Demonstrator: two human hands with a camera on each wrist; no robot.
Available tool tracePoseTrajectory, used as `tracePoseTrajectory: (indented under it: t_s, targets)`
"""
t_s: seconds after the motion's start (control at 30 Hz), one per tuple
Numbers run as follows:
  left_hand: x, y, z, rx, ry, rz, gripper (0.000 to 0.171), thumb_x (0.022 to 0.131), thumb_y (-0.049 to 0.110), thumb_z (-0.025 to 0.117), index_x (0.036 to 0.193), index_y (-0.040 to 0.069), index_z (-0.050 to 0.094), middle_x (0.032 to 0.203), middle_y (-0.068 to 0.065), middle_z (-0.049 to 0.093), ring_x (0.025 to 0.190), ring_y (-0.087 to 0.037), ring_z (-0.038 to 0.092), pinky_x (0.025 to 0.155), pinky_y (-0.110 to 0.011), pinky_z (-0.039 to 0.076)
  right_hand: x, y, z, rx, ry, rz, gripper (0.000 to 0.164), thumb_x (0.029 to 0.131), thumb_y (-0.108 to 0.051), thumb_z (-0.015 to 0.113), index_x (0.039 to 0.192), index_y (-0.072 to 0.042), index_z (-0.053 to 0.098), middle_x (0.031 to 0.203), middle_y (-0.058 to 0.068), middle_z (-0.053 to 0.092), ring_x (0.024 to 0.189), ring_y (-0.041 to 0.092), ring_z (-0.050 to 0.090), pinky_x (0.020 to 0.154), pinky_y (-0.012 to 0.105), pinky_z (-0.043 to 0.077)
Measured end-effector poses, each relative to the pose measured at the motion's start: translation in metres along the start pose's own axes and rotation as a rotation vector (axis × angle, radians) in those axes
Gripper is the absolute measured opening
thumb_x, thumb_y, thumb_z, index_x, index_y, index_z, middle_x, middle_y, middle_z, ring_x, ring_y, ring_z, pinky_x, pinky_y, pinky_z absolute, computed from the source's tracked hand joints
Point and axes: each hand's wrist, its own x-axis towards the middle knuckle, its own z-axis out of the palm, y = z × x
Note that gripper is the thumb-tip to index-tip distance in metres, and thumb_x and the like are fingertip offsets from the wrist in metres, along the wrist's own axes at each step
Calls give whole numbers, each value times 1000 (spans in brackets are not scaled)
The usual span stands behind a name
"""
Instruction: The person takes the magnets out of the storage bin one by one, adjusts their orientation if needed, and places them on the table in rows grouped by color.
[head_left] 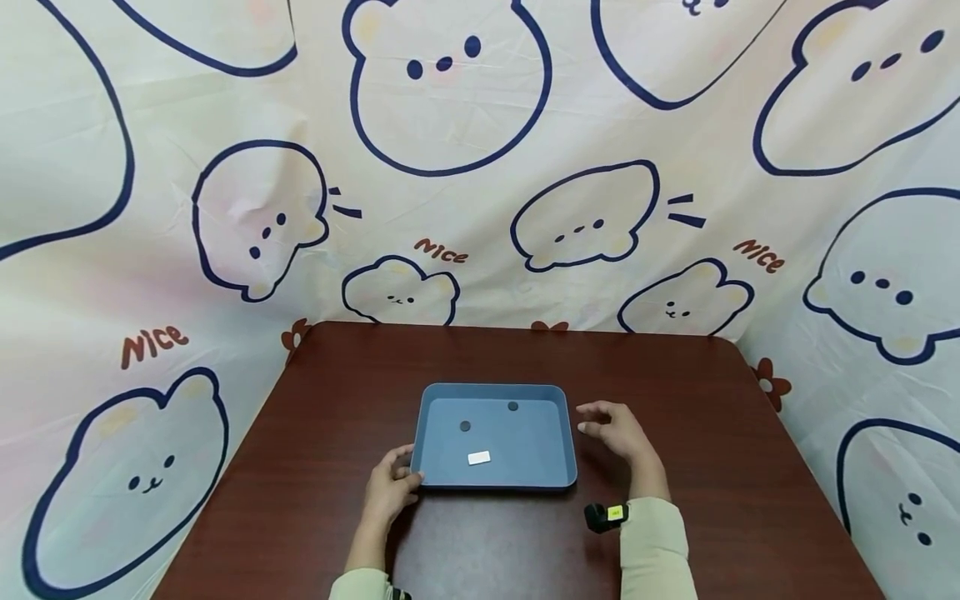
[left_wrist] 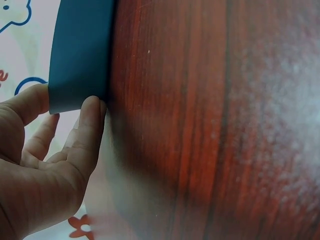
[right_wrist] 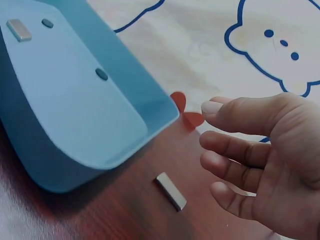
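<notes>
A blue rectangular tray (head_left: 525,458) lies on the table, with a small pale silvery block (head_left: 478,457) and two dark round discs (head_left: 465,426) (head_left: 513,406) inside. My left hand (head_left: 387,492) holds the tray's near-left corner, its thumb and fingers around the edge in the left wrist view. Off the tray's right side, my right hand (head_left: 618,432) hovers with loosely bent fingers and nothing between them. A shiny narrow metal bar (right_wrist: 171,191) shows beyond those fingertips in the right wrist view, against the tabletop beside the tray; the head view does not show it.
The dark red-brown wooden table (head_left: 480,546) extends around the tray. A pale curtain (head_left: 480,208) with cartoon bears hangs behind and along both sides. On the right wrist sits a small black camera (head_left: 603,517).
</notes>
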Motion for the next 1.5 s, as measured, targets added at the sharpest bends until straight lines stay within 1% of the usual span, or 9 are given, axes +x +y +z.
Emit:
tracePoseTrajectory:
  t_s: [0.1, 0.2, 0.33, 0.47, 0.7, 0.93, 1.2, 1.3, 1.5]
  targets:
    - [0, 0, -1, 6, 2, -3, 50, 84, -4, 63, 131, 1, 48, 99, -21, 61, 79, -27, 60, 60, -40, 51, 1, -6, 4, 11, -11, 6, 29, 85, -11, 69, 114, -8, 66, 100, 6, 61, 90, 24, 54, 75, 37, 47]
    - [0, 0, -2, 15, 6, -1, 50, 84, -4, 63, 131, 1, 48, 102, -22, 61, 79, -25, 60, 60, -39, 51, 3, -13, 9, 27, -40, -10, 31, 84, -11, 69, 115, -7, 66, 99, 5, 61, 89, 23, 53, 74, 37, 46]
    - [-1, 1, -2, 23, 7, 9, 49, 84, -4, 62, 131, 0, 48, 107, -25, 60, 80, -25, 60, 59, -39, 51, 6, -21, 17, 51, -75, -44, 33, 84, -8, 69, 116, -3, 65, 101, 9, 61, 88, 22, 53, 73, 37, 47]
    - [0, 0, 0, 5, 10, 3, 49, 85, -4, 62, 131, 2, 49, 109, -25, 60, 82, -26, 60, 59, -38, 51, 9, -26, 27, 56, -83, -69, 32, 83, -7, 70, 114, -2, 66, 105, 12, 61, 90, 21, 53, 72, 34, 48]
    - [0, -1, 0, -14, 7, 2, 49, 85, -4, 62, 131, 2, 48, 106, -24, 60, 82, -29, 60, 59, -39, 51, 14, -36, 43, 67, -142, -132, 30, 83, -5, 69, 112, 1, 65, 105, 18, 61, 87, 22, 54, 69, 33, 47]
    - [-1, -3, 1, -11, 1, -4, 50, 85, -3, 62, 132, 2, 47, 108, -24, 59, 81, -29, 60, 59, -40, 51, 17, -39, 57, 62, -164, -153, 29, 82, -3, 70, 110, 1, 66, 97, 12, 63, 83, 20, 54, 68, 33, 46]
    - [-1, -2, 2, -2, -1, -2, 49, 86, -2, 61, 133, 3, 48, 113, -25, 58, 84, -29, 60, 60, -38, 51, 22, -37, 73, 56, -284, -243, 30, 82, -3, 69, 110, 6, 64, 99, 19, 62, 82, 18, 56, 66, 31, 47]
    - [-2, -1, 1, 0, -2, -5, 48, 86, -2, 61, 133, 3, 48, 109, -23, 59, 84, -30, 61, 60, -39, 51, 24, -38, 79, 75, -314, -248, 30, 82, -3, 69, 110, 7, 64, 100, 21, 62, 81, 18, 56, 65, 32, 48]
    - [-3, 0, -2, -17, -15, -14, 49, 87, -2, 61, 133, 2, 47, 103, -21, 59, 82, -30, 60, 61, -40, 51, 26, -40, 94, 79, -320, -218, 29, 81, -5, 70, 109, 3, 66, 101, 18, 64, 84, 17, 58, 66, 34, 49]
